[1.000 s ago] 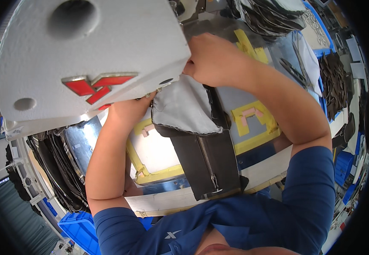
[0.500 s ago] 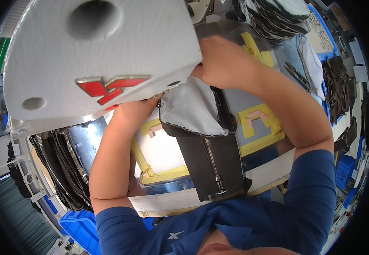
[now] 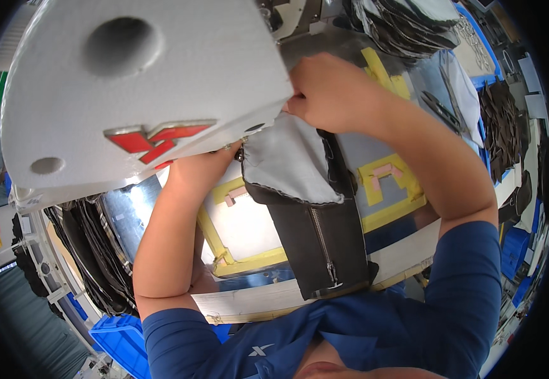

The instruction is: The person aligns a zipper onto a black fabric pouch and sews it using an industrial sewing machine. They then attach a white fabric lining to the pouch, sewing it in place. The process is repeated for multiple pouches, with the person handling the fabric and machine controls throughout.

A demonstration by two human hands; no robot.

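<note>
Zippered fabric (image 3: 322, 230) lies on taped tabletop (image 3: 249, 230), blue bin (image 3: 120, 344) leftward; left hand's (image 3: 203, 167) and right hand's (image 3: 325, 91) grip indiscernible.

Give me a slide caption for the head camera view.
Left hand and right hand, partly hidden behind a white machine, at a dark zippered fabric piece with pale lining.

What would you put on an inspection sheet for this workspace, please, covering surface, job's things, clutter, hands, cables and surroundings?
Surface: metal worktop, marked with yellow tape.
Job's things: dark zippered fabric panel; white lining beyond it, partly hidden by the sewing machine head.
Clutter: scissors at right; stack of zippered pieces, upper right.
Hands: left hand at the lining's left edge, right hand near its visible top; fingertips mostly hidden, grip unclear.
Cables: nothing seen clearly.
Surroundings: blue bin, lower left; blue tray of metal pieces, upper right.
</note>
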